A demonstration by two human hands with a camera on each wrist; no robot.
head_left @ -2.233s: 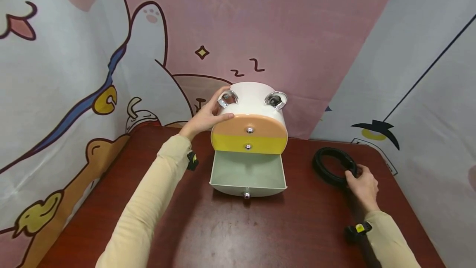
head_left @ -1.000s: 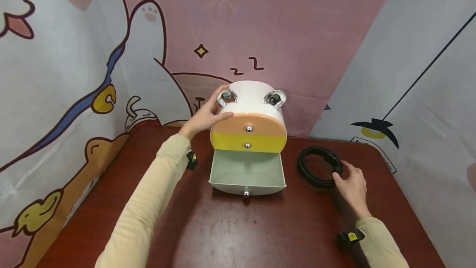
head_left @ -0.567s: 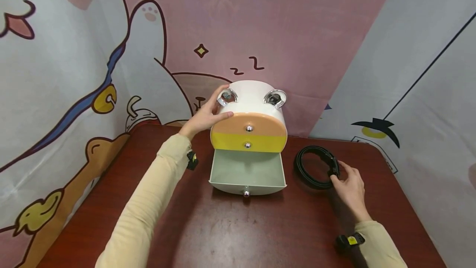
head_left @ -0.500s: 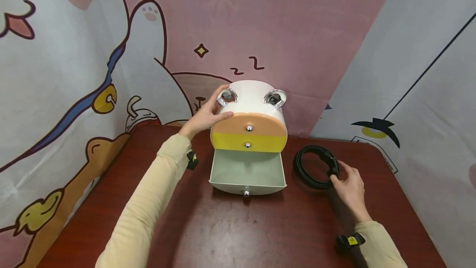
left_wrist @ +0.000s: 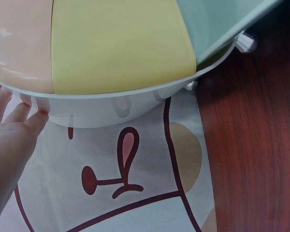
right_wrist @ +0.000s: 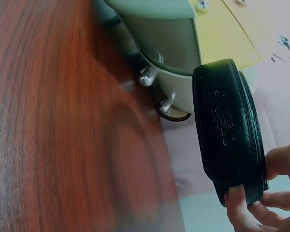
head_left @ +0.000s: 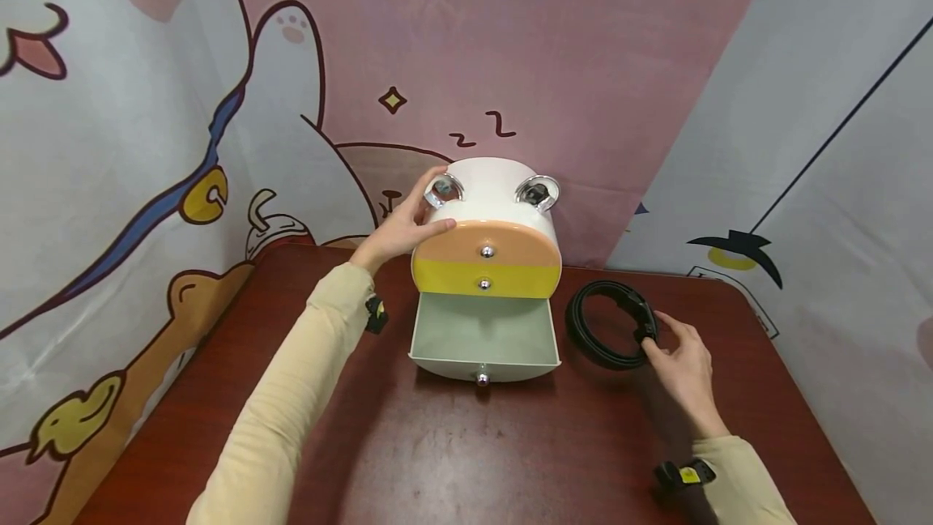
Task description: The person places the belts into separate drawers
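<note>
A coiled black leather belt (head_left: 577, 329) hangs just above the table at the right, pinched at its near right edge by my right hand (head_left: 679, 363). In the right wrist view the belt (right_wrist: 224, 125) shows embossed lettering, with the thumb and fingers on its lower end. To its left stands a small white drawer cabinet (head_left: 496, 189) with shiny round eyes. Its bottom pale green drawer (head_left: 484, 330) is pulled out and empty. My left hand (head_left: 399, 229) rests on the cabinet's upper left, fingers spread along the side; the left wrist view shows fingertips touching the white wall.
The orange drawer (head_left: 455, 248) and yellow drawer (head_left: 445, 280) above are pushed in. Small silver knobs stick out of each front. A dark red wooden table (head_left: 437, 460) lies beneath, and a cartoon-printed cloth (head_left: 583, 63) hangs right behind the cabinet.
My right hand has brought the belt leftward, from the table's right side towards the pulled-out drawer, and slightly up. My left hand has stayed on the cabinet.
</note>
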